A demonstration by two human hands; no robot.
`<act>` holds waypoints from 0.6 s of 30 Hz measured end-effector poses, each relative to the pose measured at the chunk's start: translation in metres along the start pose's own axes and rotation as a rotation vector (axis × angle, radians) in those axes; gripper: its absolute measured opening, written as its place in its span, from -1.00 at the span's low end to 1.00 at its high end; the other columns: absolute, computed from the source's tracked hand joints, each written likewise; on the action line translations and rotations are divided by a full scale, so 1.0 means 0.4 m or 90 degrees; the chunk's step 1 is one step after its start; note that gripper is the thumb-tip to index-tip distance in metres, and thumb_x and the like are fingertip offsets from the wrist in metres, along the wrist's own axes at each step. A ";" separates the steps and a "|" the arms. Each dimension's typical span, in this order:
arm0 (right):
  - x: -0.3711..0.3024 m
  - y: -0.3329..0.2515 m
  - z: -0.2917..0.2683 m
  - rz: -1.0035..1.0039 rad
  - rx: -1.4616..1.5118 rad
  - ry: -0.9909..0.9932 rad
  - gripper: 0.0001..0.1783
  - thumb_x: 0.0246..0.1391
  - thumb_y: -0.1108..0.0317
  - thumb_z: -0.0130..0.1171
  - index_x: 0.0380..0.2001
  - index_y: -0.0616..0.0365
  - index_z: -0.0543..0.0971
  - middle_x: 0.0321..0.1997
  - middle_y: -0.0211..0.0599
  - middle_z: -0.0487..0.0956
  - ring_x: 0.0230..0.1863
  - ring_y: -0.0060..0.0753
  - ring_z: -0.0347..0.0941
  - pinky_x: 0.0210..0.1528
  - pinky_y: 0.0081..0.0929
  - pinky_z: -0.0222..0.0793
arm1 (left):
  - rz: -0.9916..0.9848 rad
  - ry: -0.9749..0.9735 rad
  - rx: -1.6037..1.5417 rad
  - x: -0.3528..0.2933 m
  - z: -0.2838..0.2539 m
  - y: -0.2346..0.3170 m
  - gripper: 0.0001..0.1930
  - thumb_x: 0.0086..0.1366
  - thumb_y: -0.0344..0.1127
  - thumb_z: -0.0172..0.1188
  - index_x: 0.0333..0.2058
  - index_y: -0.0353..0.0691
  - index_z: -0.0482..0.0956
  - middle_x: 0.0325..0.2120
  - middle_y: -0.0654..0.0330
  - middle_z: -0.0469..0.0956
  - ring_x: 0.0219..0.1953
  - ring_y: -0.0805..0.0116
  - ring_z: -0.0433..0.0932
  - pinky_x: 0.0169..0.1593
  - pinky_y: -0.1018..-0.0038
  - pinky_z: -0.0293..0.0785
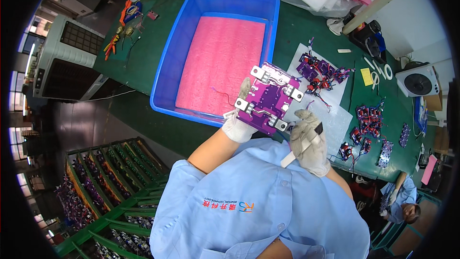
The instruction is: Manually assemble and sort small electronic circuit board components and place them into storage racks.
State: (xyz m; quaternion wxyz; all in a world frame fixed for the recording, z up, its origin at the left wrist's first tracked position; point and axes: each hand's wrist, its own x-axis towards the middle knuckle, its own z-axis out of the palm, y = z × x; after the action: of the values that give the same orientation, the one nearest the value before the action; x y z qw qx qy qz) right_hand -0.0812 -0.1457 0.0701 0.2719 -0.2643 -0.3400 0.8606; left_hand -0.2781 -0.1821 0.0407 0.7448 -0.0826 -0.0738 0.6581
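A purple circuit board [270, 95] with white-and-metal pieces at its corners is held up over the near right corner of the blue bin [165, 67]. My gloved left hand [239, 128] grips it by its left side, and part of that hand is hidden behind the board. Just right of the board, my gloved right hand [309, 148] is closed around a flat white stick [289, 159] with a black end. What kind of tool it is, I cannot make out. Pink foam sheet [220, 62] lines the bin's bottom.
Wired purple boards [321, 73] lie piled on white sheeting [342, 115], and more boards [370, 121] lie farther right on the green table [306, 31]. Pliers [112, 44] lie at left. A fan [418, 82] stands right. Green racks [115, 216] hold boards lower left. Another person [405, 194] works lower right.
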 end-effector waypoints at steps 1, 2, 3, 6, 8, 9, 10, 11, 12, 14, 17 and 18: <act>0.003 0.028 -0.004 0.015 0.072 0.017 -0.50 0.16 0.12 -0.01 0.03 0.23 0.24 -0.41 -0.23 0.45 -0.71 -0.53 0.26 -0.69 -0.64 0.16 | -0.023 -0.088 0.086 0.003 -0.032 0.015 -0.33 0.19 0.27 -0.09 0.15 0.00 0.24 0.06 0.06 0.34 0.01 0.18 0.42 -0.01 0.17 0.42; -0.006 0.046 -0.004 0.020 0.066 0.017 -0.50 0.16 0.12 -0.01 0.03 0.23 0.24 -0.41 -0.23 0.45 -0.71 -0.53 0.26 -0.69 -0.64 0.16 | -0.018 -0.091 0.081 0.006 -0.049 0.014 -0.33 0.19 0.27 -0.09 0.15 0.00 0.24 0.06 0.06 0.34 0.01 0.18 0.42 -0.01 0.17 0.42; -0.017 0.060 -0.003 0.083 0.070 0.054 -0.51 0.16 0.10 -0.01 0.02 0.22 0.27 -0.41 -0.28 0.45 -0.66 -0.55 0.28 -0.64 -0.65 0.20 | -0.020 -0.077 0.136 0.015 -0.064 0.006 -0.41 0.24 0.16 -0.12 0.14 -0.05 0.25 0.04 0.06 0.36 0.00 0.20 0.43 0.00 0.20 0.43; 0.001 0.055 -0.041 0.031 0.158 0.155 -0.49 0.17 0.02 -0.02 0.02 0.19 0.33 -0.34 -0.55 0.37 -0.31 -0.66 0.28 -0.24 -0.76 0.24 | -0.033 -0.042 0.241 0.020 -0.050 -0.020 -0.55 0.34 -0.06 -0.16 0.11 -0.15 0.26 0.00 0.05 0.40 -0.01 0.24 0.44 0.01 0.26 0.45; 0.038 -0.054 -0.027 -0.128 0.066 0.155 -0.36 0.14 -0.10 -0.02 0.09 0.17 0.27 -0.35 -0.58 0.34 -0.30 -0.75 0.26 -0.23 -0.81 0.19 | 0.128 -0.090 1.039 -0.008 0.030 -0.027 -0.55 0.33 -0.07 -0.10 0.12 -0.13 0.25 0.01 0.12 0.40 0.01 0.35 0.43 0.00 0.33 0.48; 0.055 -0.099 -0.070 -0.210 -0.026 0.055 -0.29 0.12 -0.16 -0.03 0.10 0.22 0.23 -0.37 -0.55 0.36 -0.35 -0.75 0.24 -0.32 -0.85 0.18 | 0.051 0.034 0.757 -0.008 0.012 -0.042 -0.53 0.30 -0.12 -0.01 0.13 -0.14 0.23 -0.02 0.15 0.42 -0.05 0.42 0.47 -0.04 0.41 0.51; 0.065 -0.130 -0.019 -0.325 -0.154 0.063 -0.31 0.11 -0.10 0.03 0.06 0.27 0.22 -0.40 -0.49 0.37 -0.44 -0.75 0.21 -0.43 -0.92 0.13 | 0.164 -0.106 1.074 -0.010 -0.027 -0.026 -0.51 0.28 -0.10 0.03 0.12 -0.16 0.24 -0.07 0.16 0.46 -0.11 0.40 0.52 -0.12 0.43 0.55; 0.052 -0.159 -0.010 -0.316 -0.245 0.074 -0.35 0.13 -0.04 0.03 0.04 0.29 0.22 -0.42 -0.47 0.37 -0.46 -0.73 0.21 -0.46 -0.90 0.13 | 0.178 -0.153 1.154 -0.001 -0.022 -0.026 -0.52 0.28 -0.12 0.03 0.11 -0.18 0.26 -0.10 0.15 0.48 -0.15 0.37 0.54 -0.14 0.43 0.56; 0.036 -0.185 -0.004 -0.304 -0.335 0.084 -0.40 0.14 0.01 0.04 0.02 0.30 0.22 -0.43 -0.44 0.37 -0.49 -0.72 0.21 -0.49 -0.87 0.14 | 0.192 -0.201 1.233 0.004 -0.011 -0.034 -0.54 0.28 -0.13 0.04 0.09 -0.20 0.27 -0.13 0.13 0.50 -0.18 0.35 0.56 -0.16 0.43 0.57; 0.040 -0.200 0.013 -0.291 -0.398 0.163 -0.49 0.16 0.16 0.04 0.02 0.31 0.22 -0.43 -0.43 0.37 -0.52 -0.65 0.24 -0.49 -0.70 0.24 | 0.051 -0.158 0.855 0.006 0.022 -0.053 -0.56 0.28 -0.17 0.05 0.08 -0.21 0.29 -0.16 0.12 0.51 -0.22 0.35 0.57 -0.19 0.44 0.58; 0.044 -0.216 0.018 -0.529 -0.868 0.020 -0.60 0.02 0.36 0.16 -0.09 0.23 0.34 -0.50 -0.36 0.40 -0.55 -0.44 0.36 -0.44 -0.51 0.35 | -0.033 -0.060 0.641 0.005 0.027 -0.080 -0.59 0.27 -0.21 0.08 0.05 -0.22 0.32 -0.21 0.11 0.52 -0.30 0.37 0.58 -0.24 0.47 0.58; 0.047 -0.230 0.046 -0.530 -0.868 0.021 -0.60 0.02 0.36 0.16 -0.09 0.23 0.34 -0.50 -0.36 0.40 -0.55 -0.44 0.36 -0.44 -0.51 0.35 | 0.017 -0.011 0.804 0.003 0.022 -0.086 -0.59 0.26 -0.20 0.09 0.04 -0.23 0.33 -0.23 0.11 0.52 -0.34 0.38 0.59 -0.26 0.49 0.58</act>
State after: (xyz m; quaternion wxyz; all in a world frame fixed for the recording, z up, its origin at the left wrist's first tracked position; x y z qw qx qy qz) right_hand -0.0797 -0.0843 0.1437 0.3541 -0.2367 -0.8581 0.2867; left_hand -0.2464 -0.1850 0.0567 0.6408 0.3775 0.3237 0.5849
